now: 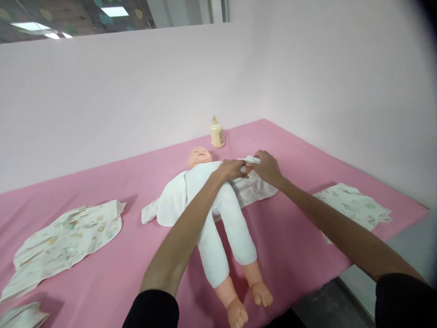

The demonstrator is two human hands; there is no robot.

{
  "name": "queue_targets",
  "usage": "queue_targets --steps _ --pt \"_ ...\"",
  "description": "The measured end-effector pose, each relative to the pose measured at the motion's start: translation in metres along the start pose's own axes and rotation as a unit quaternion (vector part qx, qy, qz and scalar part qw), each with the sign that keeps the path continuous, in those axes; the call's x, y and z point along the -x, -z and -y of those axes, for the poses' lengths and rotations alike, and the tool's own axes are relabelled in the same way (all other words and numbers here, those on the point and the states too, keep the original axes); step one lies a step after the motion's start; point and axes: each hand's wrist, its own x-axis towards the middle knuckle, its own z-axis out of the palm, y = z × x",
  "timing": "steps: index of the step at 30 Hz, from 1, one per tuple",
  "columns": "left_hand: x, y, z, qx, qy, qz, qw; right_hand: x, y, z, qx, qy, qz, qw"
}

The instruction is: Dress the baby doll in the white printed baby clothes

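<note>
A baby doll (pixel 200 157) lies on its back, head toward the wall and bare feet toward me. Its torso and legs are white cloth. Spread around it is a white baby shirt (pixel 171 200), one sleeve flat at the left, the other side under the doll's arm at the right. My left hand (pixel 232 170) is closed around the doll's arm on the right side, near its hand. Just beyond, my right hand (pixel 268 167) pinches the bunched white sleeve at the doll's hand. My fingers partly hide the doll's hand.
Behind the doll stands a pump bottle (pixel 217 134). Printed baby clothes (pixel 73 239) lie at the left, another printed garment (pixel 351 206) at the right, and a cloth piece (pixel 23 315) at the lower left. The pink table (pixel 136 273) meets white walls behind and at right.
</note>
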Motion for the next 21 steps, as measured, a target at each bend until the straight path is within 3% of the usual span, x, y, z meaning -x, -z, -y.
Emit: queue_targets --steps 9,16,21 --pt "0.005 0.017 0.0 0.058 0.028 0.098 0.993 -0.002 0.01 0.015 0.044 -0.013 0.011 0.999" --pt "-0.001 0.002 -0.002 -0.035 0.01 -0.018 0.999 -0.006 -0.008 0.049 0.029 0.011 0.01 0.999" --pt "0.003 0.003 -0.007 -0.087 0.047 -0.068 0.993 -0.005 -0.017 0.045 -0.034 0.016 0.0 0.999"
